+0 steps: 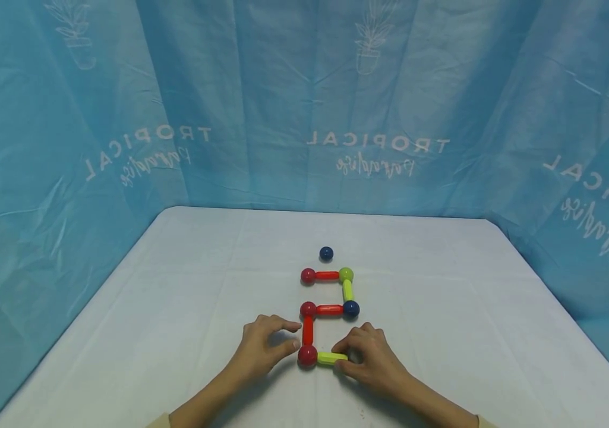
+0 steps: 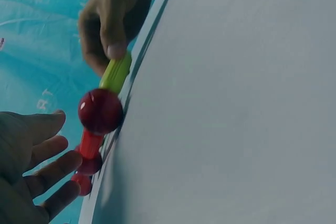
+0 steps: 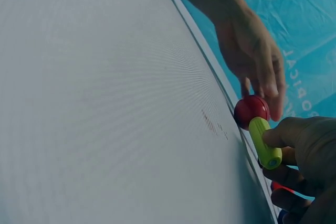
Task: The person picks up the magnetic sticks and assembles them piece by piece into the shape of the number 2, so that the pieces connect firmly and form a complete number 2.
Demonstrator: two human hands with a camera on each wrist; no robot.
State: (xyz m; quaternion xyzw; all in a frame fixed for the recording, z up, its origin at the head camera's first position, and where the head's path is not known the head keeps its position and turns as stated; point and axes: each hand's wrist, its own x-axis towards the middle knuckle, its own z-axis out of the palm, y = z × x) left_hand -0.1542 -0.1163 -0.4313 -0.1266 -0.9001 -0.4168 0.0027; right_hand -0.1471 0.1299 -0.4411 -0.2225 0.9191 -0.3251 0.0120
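Observation:
A chain of coloured balls and short rods lies on the table in the head view. At its near end is a red ball (image 1: 307, 356), with a red rod (image 1: 308, 331) running back to another red ball (image 1: 308, 310). My right hand (image 1: 371, 359) pinches a yellow-green rod (image 1: 328, 358) between thumb and fingers; the rod's other end meets the near red ball. To the left, my left hand (image 1: 264, 345) holds nothing, its thumb and fingers parted beside the red rod. The right wrist view shows the free end of the yellow-green rod (image 3: 266, 144) past the right thumb.
Farther back the chain continues through a red rod (image 1: 330, 310), a dark blue ball (image 1: 351, 309), a yellow-green rod (image 1: 347, 290), a green ball (image 1: 346, 274), a red rod (image 1: 328, 275) and a red ball (image 1: 308, 276). A loose dark blue ball (image 1: 326, 254) lies behind. Blue curtains (image 1: 283, 107) surround the white table (image 1: 176, 285).

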